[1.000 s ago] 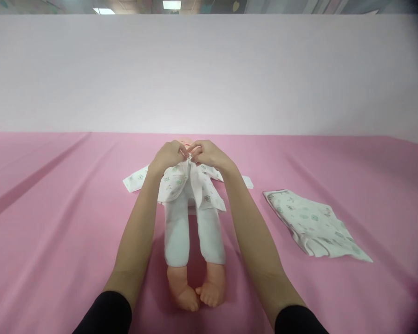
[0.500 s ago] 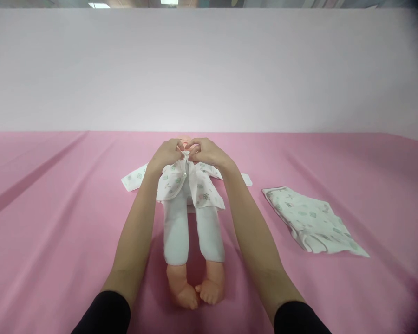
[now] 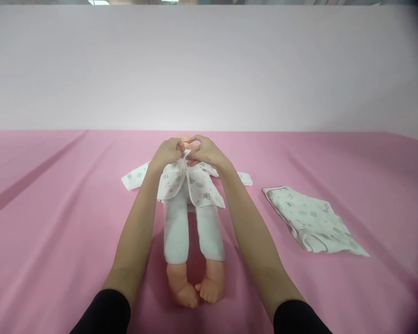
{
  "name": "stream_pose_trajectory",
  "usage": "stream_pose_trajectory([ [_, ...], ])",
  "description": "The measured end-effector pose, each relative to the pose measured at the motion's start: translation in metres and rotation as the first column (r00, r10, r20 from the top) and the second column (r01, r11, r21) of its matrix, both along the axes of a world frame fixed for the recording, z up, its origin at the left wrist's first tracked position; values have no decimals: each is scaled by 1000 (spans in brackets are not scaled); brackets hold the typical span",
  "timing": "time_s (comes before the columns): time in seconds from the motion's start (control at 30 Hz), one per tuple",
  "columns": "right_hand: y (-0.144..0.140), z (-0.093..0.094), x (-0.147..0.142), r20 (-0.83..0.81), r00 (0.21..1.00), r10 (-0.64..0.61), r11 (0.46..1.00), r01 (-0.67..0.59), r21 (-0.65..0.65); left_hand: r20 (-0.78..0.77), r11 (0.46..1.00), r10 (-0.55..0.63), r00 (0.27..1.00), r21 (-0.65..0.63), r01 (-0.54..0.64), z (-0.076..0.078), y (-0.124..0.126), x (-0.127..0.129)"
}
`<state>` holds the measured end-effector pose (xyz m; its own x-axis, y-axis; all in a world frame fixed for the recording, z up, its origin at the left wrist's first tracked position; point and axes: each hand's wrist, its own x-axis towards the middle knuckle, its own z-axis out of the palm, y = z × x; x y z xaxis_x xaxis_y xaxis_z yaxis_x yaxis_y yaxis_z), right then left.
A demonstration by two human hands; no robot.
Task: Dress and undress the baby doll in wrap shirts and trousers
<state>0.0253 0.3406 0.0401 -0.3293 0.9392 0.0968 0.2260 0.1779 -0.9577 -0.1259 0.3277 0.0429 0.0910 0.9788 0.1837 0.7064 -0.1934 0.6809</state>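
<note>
A baby doll [image 3: 176, 232] lies on its back, its bare feet toward me. It wears a white printed jacket [image 3: 205, 188] whose sleeves spread to both sides. At the collar, my left hand [image 3: 170, 152] pinches one front edge of the jacket. My right hand [image 3: 205, 150] has its fingers closed at the other edge, just below the doll's chin. The two front edges meet near the neck and part lower down, over the doll's white cloth legs. My hands hide much of the doll's head and the collar.
To the right lies a folded piece of white printed clothing [image 3: 310, 220]. A pink sheet [image 3: 55, 260] with creases covers the surface. Behind it stands a plain white wall panel [image 3: 209, 65].
The jacket's front edges now lie flatter and closer at the neck. My right hand's fingers have shifted slightly at the collar, with the index finger lifted more.
</note>
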Motion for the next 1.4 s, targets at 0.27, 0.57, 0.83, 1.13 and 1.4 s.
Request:
stream_pose_trajectory([
  [0.27, 7, -10, -7, 157, 986, -46, 979, 13, 203, 71, 998, 56, 996, -21, -54, 2, -3, 6],
  [0.57, 7, -7, -7, 168, 984, -61, 988, 36, 147, 118, 996, 92, 989, 2, -93, -4, 3, 3],
  [0.83, 10, -8, -6, 114, 992, -62, 995, 51, 90, 297, 994, 107, 949, -35, -101, -13, 12, 4],
  [1.13, 7, -1, 0, -24, 999, -31, 995, 28, -98, 416, 989, 46, 908, -147, 17, -9, 10, -7],
  [1.4, 6, 2, 0, 110, 990, -88, 996, 87, 20, 382, 989, -76, 921, -87, 117, -5, 7, -9],
])
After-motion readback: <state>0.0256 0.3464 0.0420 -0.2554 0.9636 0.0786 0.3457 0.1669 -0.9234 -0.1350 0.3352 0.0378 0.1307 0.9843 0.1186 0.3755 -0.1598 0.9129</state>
